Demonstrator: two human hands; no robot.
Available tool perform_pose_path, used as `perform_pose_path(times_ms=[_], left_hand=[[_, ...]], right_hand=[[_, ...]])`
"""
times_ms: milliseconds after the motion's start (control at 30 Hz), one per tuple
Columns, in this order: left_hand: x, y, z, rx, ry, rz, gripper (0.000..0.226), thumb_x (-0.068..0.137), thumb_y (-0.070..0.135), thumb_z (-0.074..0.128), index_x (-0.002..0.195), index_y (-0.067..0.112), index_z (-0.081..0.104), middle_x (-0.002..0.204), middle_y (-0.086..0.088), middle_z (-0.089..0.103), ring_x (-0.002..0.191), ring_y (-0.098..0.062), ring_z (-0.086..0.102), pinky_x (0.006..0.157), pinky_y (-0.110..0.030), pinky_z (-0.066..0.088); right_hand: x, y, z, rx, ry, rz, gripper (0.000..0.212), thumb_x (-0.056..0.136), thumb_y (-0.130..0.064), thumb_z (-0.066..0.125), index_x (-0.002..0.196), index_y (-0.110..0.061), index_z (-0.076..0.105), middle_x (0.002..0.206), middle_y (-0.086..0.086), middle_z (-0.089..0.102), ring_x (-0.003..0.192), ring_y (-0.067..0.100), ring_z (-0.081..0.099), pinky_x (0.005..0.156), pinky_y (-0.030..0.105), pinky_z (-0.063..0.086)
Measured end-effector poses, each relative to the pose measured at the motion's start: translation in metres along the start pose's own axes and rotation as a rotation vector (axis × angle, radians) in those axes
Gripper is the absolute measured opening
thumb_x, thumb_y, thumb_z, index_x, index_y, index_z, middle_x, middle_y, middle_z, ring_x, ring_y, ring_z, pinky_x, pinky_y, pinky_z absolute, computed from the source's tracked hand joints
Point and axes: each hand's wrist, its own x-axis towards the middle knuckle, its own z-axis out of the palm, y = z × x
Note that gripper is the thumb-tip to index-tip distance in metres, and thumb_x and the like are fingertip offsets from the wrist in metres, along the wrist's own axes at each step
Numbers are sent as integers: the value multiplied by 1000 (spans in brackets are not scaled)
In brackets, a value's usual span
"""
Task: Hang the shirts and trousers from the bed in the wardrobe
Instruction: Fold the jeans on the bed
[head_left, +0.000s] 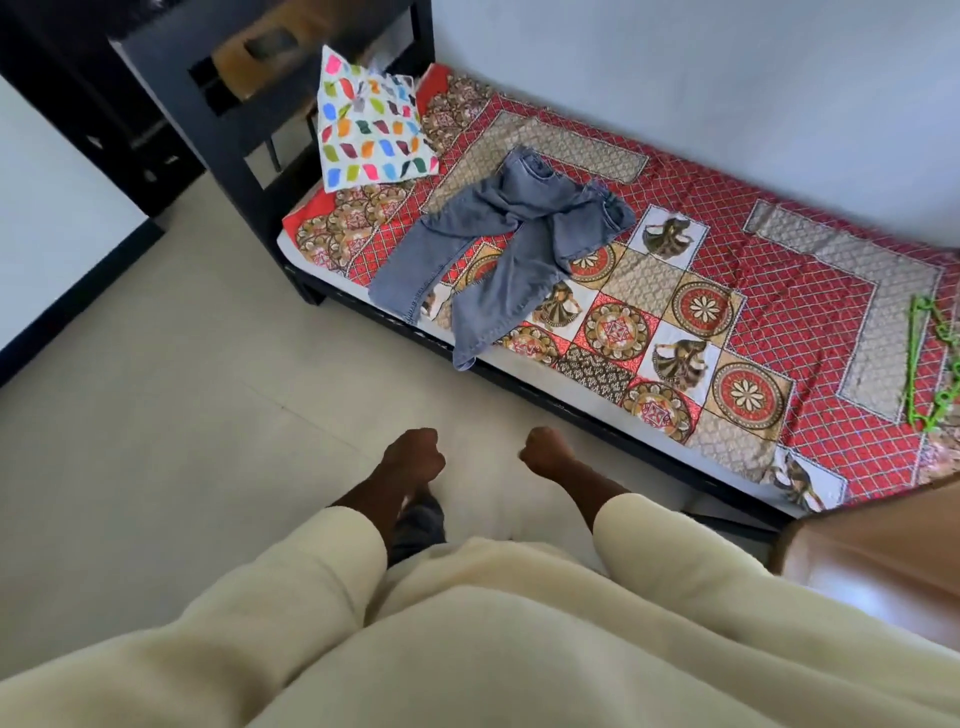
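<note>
I log: one white pillow (371, 124) with coloured patches at the bed's head; black headboard (249, 130) behind it — pale tiled floor (171, 395); plain white wall (727, 73).

The scene is viewed from one head-worn wide-angle camera, angled forward and steeply down; the floor (156, 395) is seen near, the bed (810, 306) beyond.

Soft, even daylight fills the view, with no glare. The left hand (414, 456) and right hand (543, 449) are slightly motion-blurred. Only a faint shadow falls on the floor (156, 415) below them. Far above the hands, dark furniture (171, 78) smears out of focus; edges bow with wide-angle distortion.
</note>
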Motion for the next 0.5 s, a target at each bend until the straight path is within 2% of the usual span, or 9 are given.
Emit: perform_pose_path(times_ms=[100,200,267,367,500], left_hand=[[72,4,-46,43,-59,42,29,87,19,55,115,11,61,124,-12,62,110,-31,60,90,-33,50],[135,10,-103,66,-96,104,37,88,19,56,123,9,58,131,-15,58,117,-33,57,95,-34,47],[170,12,-142,85,-112,141,36,87,20,57,121,7,59,128,-16,59,116,-34,57,94,-35,48],[216,14,-189,148,-133,174,28,84,18,55,109,4,60,117,-18,64,108,-35,60,87,-38,50],[275,30,-235,204,-161,238,29,85,15,54,111,2,58,116,-21,63,104,-37,60,84,-42,50]], right_hand=[[53,-21,-34,33,26,65,31,92,-17,52,114,2,62,123,18,61,111,33,59,76,29,42],[88,-47,-67,108,101,148,30,92,-13,51,114,5,61,118,20,63,107,34,61,77,30,45],[109,-70,-87,123,125,184,30,93,-16,53,114,5,61,118,20,64,107,34,61,77,31,46],[134,-106,-114,186,165,210,27,92,-17,56,102,7,65,109,21,66,98,33,64,68,27,42],[163,-139,-146,266,159,228,23,91,-11,56,103,6,66,103,17,65,89,24,58,71,28,43]])
